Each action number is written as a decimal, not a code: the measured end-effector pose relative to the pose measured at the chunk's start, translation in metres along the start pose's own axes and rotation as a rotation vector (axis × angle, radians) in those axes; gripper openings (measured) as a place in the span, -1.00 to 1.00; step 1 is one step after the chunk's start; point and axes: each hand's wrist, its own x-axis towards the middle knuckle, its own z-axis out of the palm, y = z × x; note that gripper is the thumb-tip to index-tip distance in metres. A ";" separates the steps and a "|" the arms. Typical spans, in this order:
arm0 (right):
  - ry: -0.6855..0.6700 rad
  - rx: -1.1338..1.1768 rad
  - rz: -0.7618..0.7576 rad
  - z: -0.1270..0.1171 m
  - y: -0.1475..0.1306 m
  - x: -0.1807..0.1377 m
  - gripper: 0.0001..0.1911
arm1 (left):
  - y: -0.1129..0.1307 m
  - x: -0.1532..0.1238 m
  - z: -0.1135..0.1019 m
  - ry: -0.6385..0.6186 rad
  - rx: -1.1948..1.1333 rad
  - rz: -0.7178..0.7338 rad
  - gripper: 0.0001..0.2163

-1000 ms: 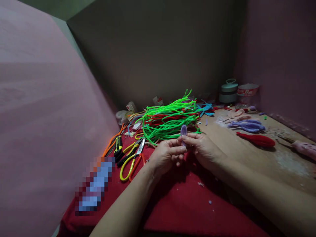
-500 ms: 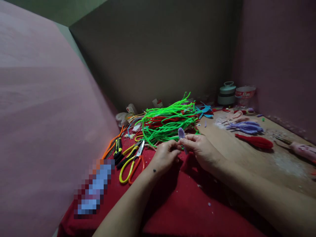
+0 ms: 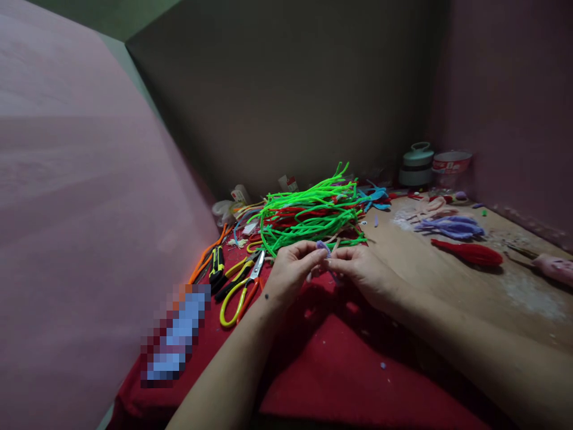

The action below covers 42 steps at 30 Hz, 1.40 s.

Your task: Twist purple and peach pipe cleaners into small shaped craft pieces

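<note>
The small, fuzzy, lavender oval piece, which a second ago rose clear toward 12 o'clock above the fingers, now sits lower, tipped toward 11 o'clock and mostly hidden. The bare left hand has shifted up from the piece's base, its fingers closing near the upper end, at 9 o'clock from the bare right hand.

Held a small, fuzzy purple piece, tilted, with only part showing, pinched between the left hand and the right hand.
</note>
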 end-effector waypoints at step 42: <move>-0.064 0.173 0.102 -0.004 0.010 0.003 -0.78 | 0.000 0.002 -0.002 0.122 0.233 0.023 -0.80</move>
